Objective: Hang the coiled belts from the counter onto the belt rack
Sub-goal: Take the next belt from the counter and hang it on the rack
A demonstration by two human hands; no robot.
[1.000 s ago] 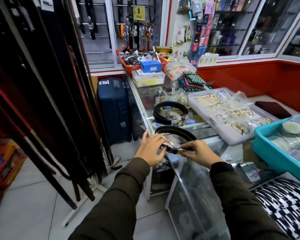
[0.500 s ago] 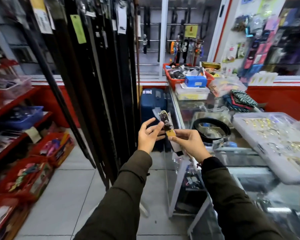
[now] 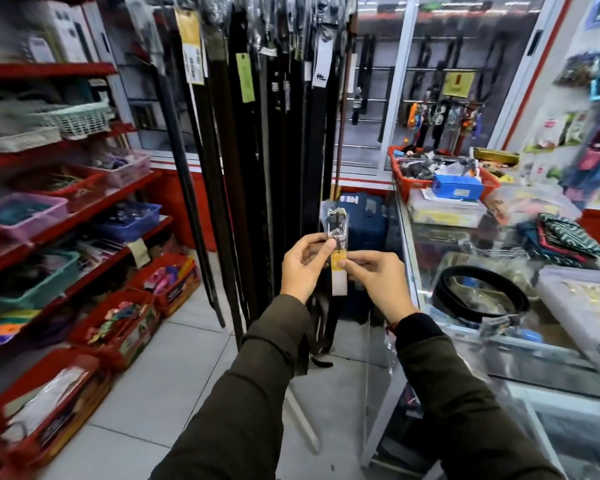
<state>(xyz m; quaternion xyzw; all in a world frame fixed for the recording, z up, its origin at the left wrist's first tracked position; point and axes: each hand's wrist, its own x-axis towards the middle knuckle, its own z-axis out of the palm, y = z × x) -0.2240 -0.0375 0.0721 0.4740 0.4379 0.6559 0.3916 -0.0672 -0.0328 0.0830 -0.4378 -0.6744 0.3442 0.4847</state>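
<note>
Before hanging belts (image 3: 257, 150), wrapped buckle (image 3: 335, 225) pinched between both hands' fingers (image 3: 328, 244).

no text on the tags (image 3: 190, 46) or signs is legible.

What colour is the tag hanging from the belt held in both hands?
Yellow on top, white below: the tag shows in the head view.

We hold both arms out ahead in dark sleeves, hands raised close together at chest height. Our left hand (image 3: 302, 265) pinches with thumb and forefinger, palm turned inward; our right hand (image 3: 374, 278) pinches just beside it, fingers pointing left.
</note>
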